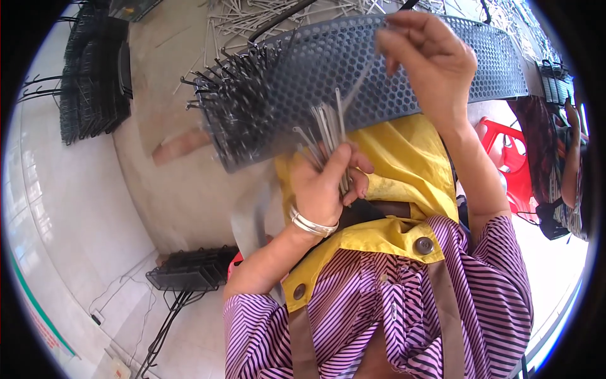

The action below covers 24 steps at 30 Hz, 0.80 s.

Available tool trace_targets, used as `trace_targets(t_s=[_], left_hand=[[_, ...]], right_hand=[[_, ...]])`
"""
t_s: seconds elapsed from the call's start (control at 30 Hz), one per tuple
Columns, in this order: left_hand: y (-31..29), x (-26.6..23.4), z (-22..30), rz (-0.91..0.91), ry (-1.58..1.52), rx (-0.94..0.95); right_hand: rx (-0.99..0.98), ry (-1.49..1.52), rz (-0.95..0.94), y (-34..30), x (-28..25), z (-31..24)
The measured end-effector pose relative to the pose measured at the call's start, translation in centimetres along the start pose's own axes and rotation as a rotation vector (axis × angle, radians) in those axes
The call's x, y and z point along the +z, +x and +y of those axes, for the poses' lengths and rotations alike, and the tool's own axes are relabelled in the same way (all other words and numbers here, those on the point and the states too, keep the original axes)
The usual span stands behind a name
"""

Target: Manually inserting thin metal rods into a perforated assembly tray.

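My left hand [322, 180] is closed round a bunch of thin pale metal rods [328, 126], which stand up out of the fist; some have small looped tips. My right hand [432, 60] is raised higher and to the right, thumb and fingers pinched together. A motion-blurred thin rod [360, 83] runs from its fingertips down toward the bunch. Beneath both hands a dark perforated panel [404, 95] lies across in front of me, over my yellow apron [416, 148]. Many dark metal pieces with bent ends [237, 98] stand crowded on its left part.
Loose pale rods [252, 22] lie heaped beyond the panel. Stacked black racks [95, 76] stand at the far left, and another black rack [196, 268] at the lower left. A red plastic stool [514, 158] and another person's arm [571, 158] are at the right.
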<state>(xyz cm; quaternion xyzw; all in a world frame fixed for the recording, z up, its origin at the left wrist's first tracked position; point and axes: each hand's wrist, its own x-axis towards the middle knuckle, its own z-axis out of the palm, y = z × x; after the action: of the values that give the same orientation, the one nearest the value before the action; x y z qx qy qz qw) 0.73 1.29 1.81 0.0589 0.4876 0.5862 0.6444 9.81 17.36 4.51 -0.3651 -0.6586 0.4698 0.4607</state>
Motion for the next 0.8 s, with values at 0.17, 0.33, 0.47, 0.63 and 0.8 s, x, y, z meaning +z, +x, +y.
trace_targets(t_s=[0.17, 0.33, 0.47, 0.63, 0.8], left_hand=[[0.1, -0.2, -0.3, 0.001, -0.065, -0.006], [0.1, -0.1, -0.2, -0.003, -0.112, -0.018], [0.2, 0.1, 0.0, 0.008, -0.118, -0.052], [-0.1, 0.0, 0.3, -0.007, -0.129, -0.055], [0.1, 0.1, 0.1, -0.029, -0.16, -0.066]], right_hand=[[-0.216, -0.162, 0.144, 2.0, 3.0, -2.4], [-0.696, -0.35, 0.11, 2.9, 5.0, -1.6], [-1.117, -0.371, 0.0, 5.2, 5.8, 1.1], [-1.05, -0.569, -0.334, 3.8, 6.5, 2.6], [-0.866, -0.39, -0.073, 1.9, 4.5, 0.8]])
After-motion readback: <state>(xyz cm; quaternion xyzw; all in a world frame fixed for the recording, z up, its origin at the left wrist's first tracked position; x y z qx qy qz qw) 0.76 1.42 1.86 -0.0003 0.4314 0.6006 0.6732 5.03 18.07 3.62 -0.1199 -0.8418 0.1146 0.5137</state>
